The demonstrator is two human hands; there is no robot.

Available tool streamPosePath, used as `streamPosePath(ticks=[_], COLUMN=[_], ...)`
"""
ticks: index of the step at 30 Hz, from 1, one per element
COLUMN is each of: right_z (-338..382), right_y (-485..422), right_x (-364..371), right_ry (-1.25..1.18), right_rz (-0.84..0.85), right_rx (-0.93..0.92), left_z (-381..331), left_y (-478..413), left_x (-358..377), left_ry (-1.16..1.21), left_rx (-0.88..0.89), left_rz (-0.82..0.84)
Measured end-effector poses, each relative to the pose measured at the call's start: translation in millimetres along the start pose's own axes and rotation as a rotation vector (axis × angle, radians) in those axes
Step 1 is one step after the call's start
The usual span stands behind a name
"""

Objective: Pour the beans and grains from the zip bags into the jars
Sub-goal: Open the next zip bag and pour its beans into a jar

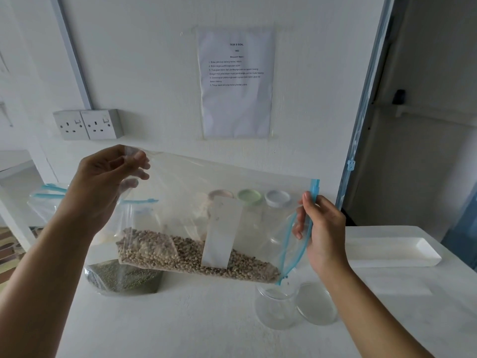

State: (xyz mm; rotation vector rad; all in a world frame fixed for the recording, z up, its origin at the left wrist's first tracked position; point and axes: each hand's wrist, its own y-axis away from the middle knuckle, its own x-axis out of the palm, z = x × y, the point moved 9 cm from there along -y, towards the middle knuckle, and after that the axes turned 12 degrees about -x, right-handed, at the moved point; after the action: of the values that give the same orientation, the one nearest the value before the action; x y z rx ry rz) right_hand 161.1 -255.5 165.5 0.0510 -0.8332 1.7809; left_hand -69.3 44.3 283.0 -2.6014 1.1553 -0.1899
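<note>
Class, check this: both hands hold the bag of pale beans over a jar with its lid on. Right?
No. The head view shows the left hand and right hand holding the bag of pale beans over an open jar; its lid lies beside it.

One head-worn, wide-angle view
It looks forward and slightly down from close above the white table (180, 319), squarely facing the wall (154, 60) behind it.

Clear, glossy plastic film forms the crinkled zip bag (232, 182), edged by a blue plastic zip strip (314, 187); its beans (180, 254) look matt. The jar (276, 308) is transparent and shiny, the surface (180, 319) white, matt, faintly rough; the wall sheet (236, 99) is creased paper.
</note>
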Motion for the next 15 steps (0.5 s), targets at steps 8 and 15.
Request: streamPosePath(ticks=[8,15], right_z=[-11.3,-11.1], right_y=[0.0,-2.2], right_x=[-7.7,-2.3], right_ry=[-0.024,-0.022], right_rz=[-0.039,-0.02], right_rx=[0.031,0.021], left_z=[-5.7,3.2], left_y=[-7.7,-6.2], left_x=[12.0,4.1], left_ry=[-0.047,-0.026], left_rx=[0.007,-0.014], left_rz=[0.034,0.022])
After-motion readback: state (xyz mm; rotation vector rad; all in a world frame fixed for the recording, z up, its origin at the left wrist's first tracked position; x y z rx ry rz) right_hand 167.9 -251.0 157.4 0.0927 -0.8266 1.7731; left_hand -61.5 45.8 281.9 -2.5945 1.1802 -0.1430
